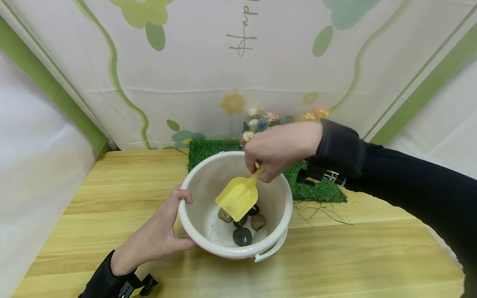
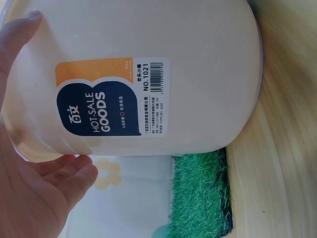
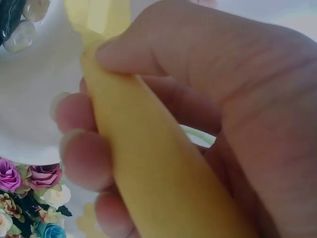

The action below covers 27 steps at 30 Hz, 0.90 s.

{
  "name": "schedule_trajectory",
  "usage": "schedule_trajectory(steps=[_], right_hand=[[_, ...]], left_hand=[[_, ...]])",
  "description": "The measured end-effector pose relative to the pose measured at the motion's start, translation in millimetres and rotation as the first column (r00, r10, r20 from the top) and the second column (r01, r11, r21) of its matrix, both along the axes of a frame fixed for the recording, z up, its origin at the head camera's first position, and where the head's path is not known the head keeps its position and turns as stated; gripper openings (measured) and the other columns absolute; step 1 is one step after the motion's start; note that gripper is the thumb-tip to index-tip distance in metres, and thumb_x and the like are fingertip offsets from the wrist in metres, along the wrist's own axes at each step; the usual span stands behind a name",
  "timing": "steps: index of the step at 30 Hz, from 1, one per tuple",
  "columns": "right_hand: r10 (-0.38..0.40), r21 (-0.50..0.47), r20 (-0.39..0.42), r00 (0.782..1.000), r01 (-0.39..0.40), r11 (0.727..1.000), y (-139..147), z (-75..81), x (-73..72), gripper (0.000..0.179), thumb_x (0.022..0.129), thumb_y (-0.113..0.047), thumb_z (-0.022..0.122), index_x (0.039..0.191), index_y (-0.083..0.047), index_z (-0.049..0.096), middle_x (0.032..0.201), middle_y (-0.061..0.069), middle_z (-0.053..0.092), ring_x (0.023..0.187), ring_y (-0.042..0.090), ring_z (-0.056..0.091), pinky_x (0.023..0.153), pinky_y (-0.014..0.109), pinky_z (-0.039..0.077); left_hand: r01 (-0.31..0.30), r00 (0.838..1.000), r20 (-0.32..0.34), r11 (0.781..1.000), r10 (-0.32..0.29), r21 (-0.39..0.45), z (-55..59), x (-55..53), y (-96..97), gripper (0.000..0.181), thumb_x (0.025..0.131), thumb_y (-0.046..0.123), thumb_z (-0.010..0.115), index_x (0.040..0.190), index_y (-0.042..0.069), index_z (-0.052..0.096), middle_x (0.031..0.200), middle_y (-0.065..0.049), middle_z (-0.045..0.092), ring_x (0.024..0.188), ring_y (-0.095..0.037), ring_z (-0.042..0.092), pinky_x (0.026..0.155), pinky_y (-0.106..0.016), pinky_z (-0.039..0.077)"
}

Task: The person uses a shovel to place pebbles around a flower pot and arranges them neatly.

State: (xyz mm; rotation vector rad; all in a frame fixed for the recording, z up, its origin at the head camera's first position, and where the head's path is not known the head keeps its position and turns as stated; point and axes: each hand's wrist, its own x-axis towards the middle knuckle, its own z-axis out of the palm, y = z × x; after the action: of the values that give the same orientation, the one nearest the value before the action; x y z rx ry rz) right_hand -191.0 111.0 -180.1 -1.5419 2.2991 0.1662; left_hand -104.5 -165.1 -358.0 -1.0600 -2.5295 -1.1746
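Observation:
My right hand (image 1: 279, 150) grips the handle of a yellow toy shovel (image 1: 239, 196), its blade angled down inside a white bucket (image 1: 201, 229). In the right wrist view the fingers (image 3: 86, 161) wrap around the yellow handle (image 3: 138, 148). Several stones lie on the bucket's bottom, among them a round black stone (image 1: 242, 236) and a brown stone (image 1: 258, 222); the blade hides part of them. At the bucket's left side, my left hand (image 1: 160, 231) holds the rim, fingers hooked over it and thumb along the outer wall. A printed label (image 2: 114, 99) shows on that wall.
Behind the bucket lies a green artificial grass mat (image 1: 320, 188) with artificial flowers (image 1: 261, 122) at its back. The bucket's white handle (image 1: 272, 250) hangs at the front right. Everything stands on a wooden table (image 1: 123, 182) before a printed white curtain (image 1: 193, 62).

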Motion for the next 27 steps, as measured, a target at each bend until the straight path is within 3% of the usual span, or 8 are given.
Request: schedule_trajectory(steps=[5, 10, 16, 27], right_hand=[[-0.034, 0.074, 0.004, 0.999, 0.034, 0.997, -9.1, -4.2, 1.8, 0.023, 0.073, -0.009, 0.056, 0.057, -0.02, 0.043, 0.057, -0.008, 0.024, 0.05, 0.01, 0.021, 0.048, 0.027, 0.022], [-0.027, 0.161, -0.018, 0.999, 0.029, 0.987, -20.7, -13.0, 3.3, 0.032, 0.069, -0.007, 0.056, 0.055, -0.017, 0.03, 0.059, -0.005, 0.015, 0.053, 0.012, 0.013, 0.049, 0.028, 0.017], [-0.007, 0.223, 0.001, 1.0, 0.007, 0.975, -29.9, -25.1, 2.4, 0.038, 0.07, -0.005, 0.057, 0.055, -0.016, 0.025, 0.059, -0.003, 0.012, 0.053, 0.012, 0.009, 0.05, 0.029, 0.014], [0.007, 0.272, -0.005, 1.0, -0.005, 0.962, -43.4, -48.0, 1.2, 0.034, 0.075, -0.005, 0.061, 0.053, -0.016, 0.037, 0.053, -0.005, 0.021, 0.048, 0.009, 0.019, 0.047, 0.025, 0.021]], left_hand=[[0.006, 1.0, 0.006, 1.0, -0.006, 0.007, 0.5, -0.3, -0.2, 0.073, 0.065, 0.04, 0.08, 0.109, 0.01, 0.031, 0.148, -0.007, 0.019, 0.129, -0.025, 0.027, 0.08, -0.035, 0.047], [0.005, 1.0, 0.014, 1.0, -0.005, 0.009, 0.8, -1.0, -0.5, 0.074, 0.064, 0.042, 0.08, 0.11, 0.011, 0.031, 0.148, -0.007, 0.018, 0.13, -0.025, 0.026, 0.08, -0.036, 0.048], [0.01, 1.0, 0.004, 1.0, -0.011, 0.024, 0.8, -1.4, -0.6, 0.075, 0.063, 0.04, 0.082, 0.11, 0.01, 0.031, 0.146, -0.007, 0.022, 0.127, -0.025, 0.031, 0.078, -0.035, 0.049], [-0.003, 1.0, 0.001, 1.0, 0.003, 0.007, 0.6, -2.1, -0.4, 0.073, 0.065, 0.043, 0.079, 0.11, 0.014, 0.03, 0.146, -0.005, 0.022, 0.126, -0.023, 0.032, 0.082, -0.036, 0.046]])
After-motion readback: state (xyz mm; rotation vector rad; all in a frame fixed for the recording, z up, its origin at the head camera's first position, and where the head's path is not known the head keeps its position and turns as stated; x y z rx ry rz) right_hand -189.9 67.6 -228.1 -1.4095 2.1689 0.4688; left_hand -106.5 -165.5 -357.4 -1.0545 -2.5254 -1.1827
